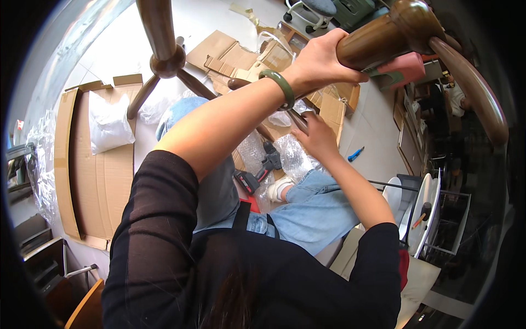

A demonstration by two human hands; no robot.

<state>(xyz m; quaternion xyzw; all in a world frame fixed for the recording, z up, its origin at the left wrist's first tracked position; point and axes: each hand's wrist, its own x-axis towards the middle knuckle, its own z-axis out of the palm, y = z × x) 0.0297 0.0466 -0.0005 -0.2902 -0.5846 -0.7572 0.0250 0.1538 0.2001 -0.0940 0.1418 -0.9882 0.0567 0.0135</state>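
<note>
The left hand [320, 61], upper centre-right of the frame, has its fingers wrapped round the near end of a thick brown wooden post [370, 46]. The post's long axis runs from the fingers toward the upper right, to a rounded joint from which a curved leg [476, 90] sweeps down the right side.

The right hand [320, 137], near the centre and below the left, has its fingers folded round a slim rod [297, 119]. The rod slants up and left, passing behind the left wrist and its green bangle [282, 86]; whether it joins anything there cannot be told. The left hand is the nearer to the post, and the rod lies below and left of it.

At upper left, a second wooden upright [156, 33] with splayed legs limits room on that side. Bubble wrap [296, 153] and a power drill [268, 162] crowd the space beneath the hands. Pale floor [375, 123] opens to the right of the right hand, with a blue cutter [356, 153] on it.
</note>
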